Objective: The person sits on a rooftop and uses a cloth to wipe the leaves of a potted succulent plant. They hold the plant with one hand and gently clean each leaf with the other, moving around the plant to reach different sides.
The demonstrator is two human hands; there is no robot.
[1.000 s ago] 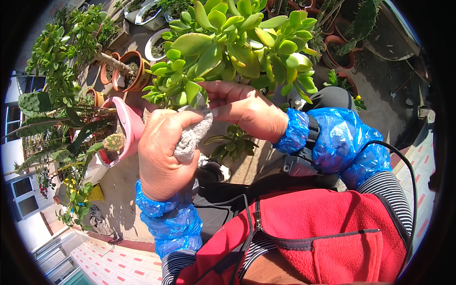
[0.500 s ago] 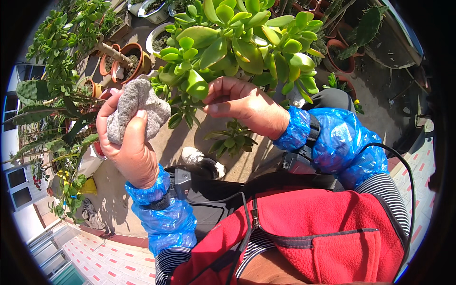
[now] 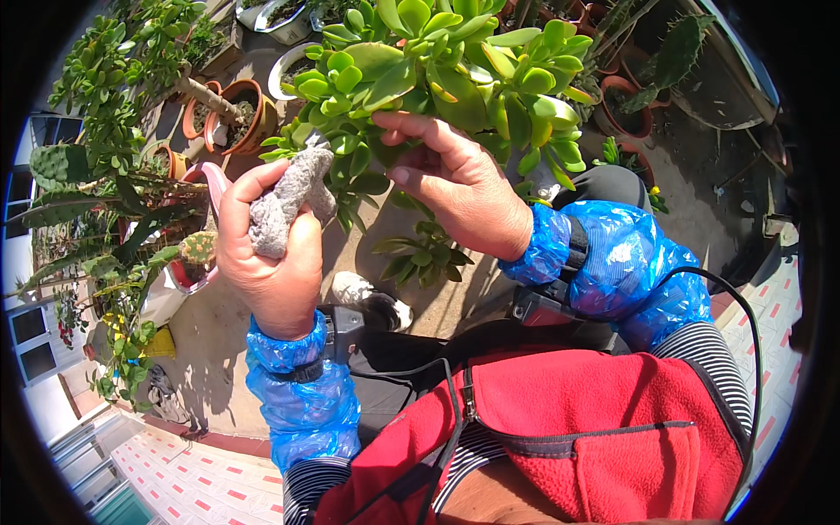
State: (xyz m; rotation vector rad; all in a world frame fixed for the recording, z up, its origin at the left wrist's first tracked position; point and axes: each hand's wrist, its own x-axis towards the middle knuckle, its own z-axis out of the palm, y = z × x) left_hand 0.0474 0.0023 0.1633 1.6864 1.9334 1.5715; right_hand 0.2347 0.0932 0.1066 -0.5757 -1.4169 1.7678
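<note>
On my feed, my left hand [image 3: 267, 276] pinches a bunched grey cloth [image 3: 291, 191], long axis slanting up-right, upper end pointing toward the succulent [image 3: 459, 96] beside it; my right hand [image 3: 464, 188] gapes, thumb and forefinger apart.

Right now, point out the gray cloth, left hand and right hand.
Gray cloth [image 3: 290, 198], head view: bunched middle.
Left hand [image 3: 271, 278], head view: between fingers and wrist.
Right hand [image 3: 465, 191], head view: between fingers and wrist.
</note>
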